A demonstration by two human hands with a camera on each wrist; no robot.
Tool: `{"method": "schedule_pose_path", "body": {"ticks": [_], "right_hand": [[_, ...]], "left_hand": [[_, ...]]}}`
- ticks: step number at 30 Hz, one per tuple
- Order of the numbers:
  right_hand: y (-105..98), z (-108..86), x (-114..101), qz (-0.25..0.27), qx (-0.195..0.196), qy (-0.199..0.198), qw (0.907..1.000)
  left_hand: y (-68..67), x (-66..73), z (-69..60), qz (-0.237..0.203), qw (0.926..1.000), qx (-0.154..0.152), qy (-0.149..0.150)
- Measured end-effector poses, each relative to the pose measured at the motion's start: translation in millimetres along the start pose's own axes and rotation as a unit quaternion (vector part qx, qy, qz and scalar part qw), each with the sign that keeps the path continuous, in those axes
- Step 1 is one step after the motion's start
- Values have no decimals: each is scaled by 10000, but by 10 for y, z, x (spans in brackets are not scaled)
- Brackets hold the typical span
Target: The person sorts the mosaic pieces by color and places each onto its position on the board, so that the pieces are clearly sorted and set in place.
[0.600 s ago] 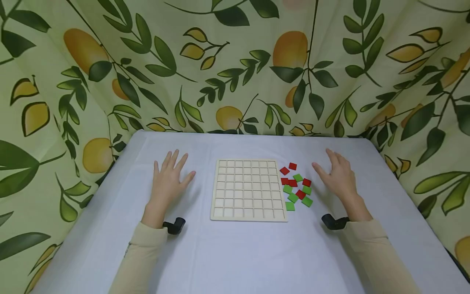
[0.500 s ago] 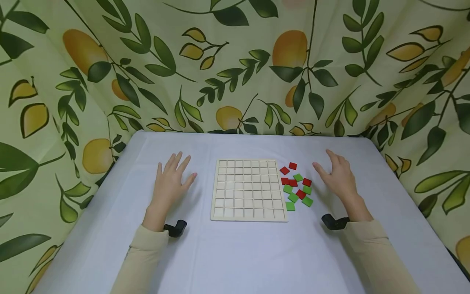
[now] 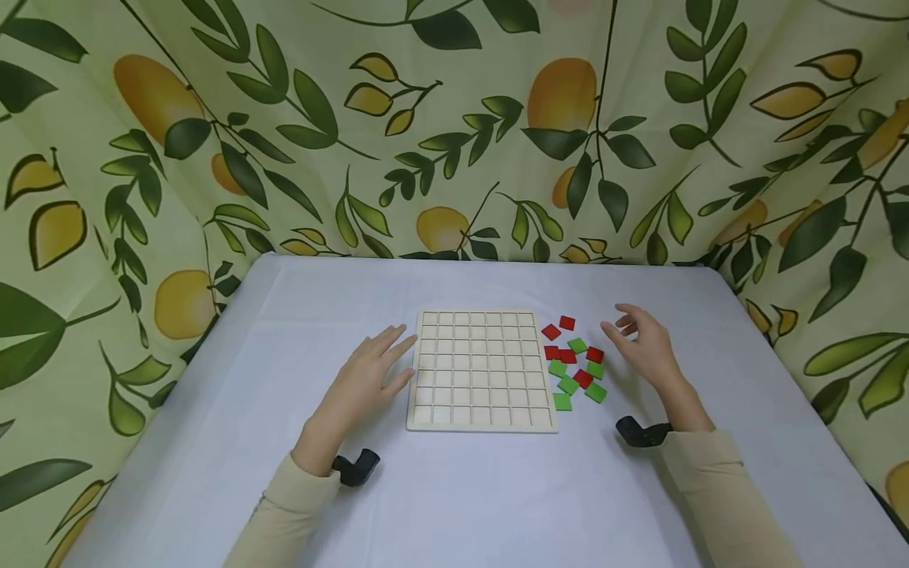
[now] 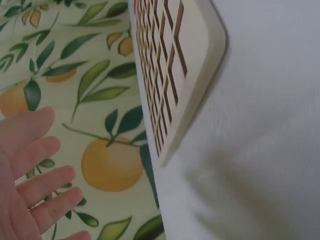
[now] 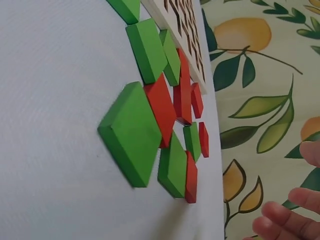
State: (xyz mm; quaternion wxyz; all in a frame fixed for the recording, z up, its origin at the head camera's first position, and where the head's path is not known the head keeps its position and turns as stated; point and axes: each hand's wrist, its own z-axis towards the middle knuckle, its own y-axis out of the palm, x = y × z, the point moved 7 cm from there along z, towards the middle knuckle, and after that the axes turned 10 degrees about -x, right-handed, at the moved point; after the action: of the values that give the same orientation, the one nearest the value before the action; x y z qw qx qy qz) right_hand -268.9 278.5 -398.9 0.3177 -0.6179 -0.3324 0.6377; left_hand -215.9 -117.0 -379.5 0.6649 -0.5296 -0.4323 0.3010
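A pale wooden grid board with square recesses lies flat in the middle of the table. Along its right edge are scattered several small red square tiles and green square tiles. My left hand hovers by the board's left edge, fingers extended and holding nothing; in the left wrist view its fingers are spread apart. To the right of the tiles, my right hand is held above the table, fingers loosely bent, nothing in them. The right wrist view has the tiles close up, with fingertips at lower right.
A white cloth covers the table. Behind and at both sides hangs a curtain printed with fruit and leaves. Each wrist wears a small black camera, one on the left and one on the right.
My left hand has moved right and toward me, up to the board's left edge. The right hand has dipped slightly, and its fingers have bent more. Board and tiles stay in place.
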Motion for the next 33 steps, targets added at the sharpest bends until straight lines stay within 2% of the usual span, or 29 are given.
{"method": "schedule_pose_path", "body": {"ticks": [3,6,13,18,22,29,33], "right_hand": [[42,31,44,142,15,24,9999],[89,80,103,366,-23,232,9991],[223,193,204,889,-563,529,9930],[304,261,240,1258,-844,735,9857],[361,334,252,1477,-967,901,9802],[475,492,285,1656,-1161,1241,9714],[518,546,272,1680,-1317,1389,9670]], "left_hand": [[57,114,-3,-108,9994,-210,260],[139,193,-12,-250,9978,-443,428],[334,307,-43,-428,9916,-1057,611],[438,398,-81,-420,9861,-1385,820],[519,470,-104,-251,9818,-1579,1023],[589,509,-120,-35,9778,-1811,1056],[610,501,-138,-103,9758,-1934,1014]]}}
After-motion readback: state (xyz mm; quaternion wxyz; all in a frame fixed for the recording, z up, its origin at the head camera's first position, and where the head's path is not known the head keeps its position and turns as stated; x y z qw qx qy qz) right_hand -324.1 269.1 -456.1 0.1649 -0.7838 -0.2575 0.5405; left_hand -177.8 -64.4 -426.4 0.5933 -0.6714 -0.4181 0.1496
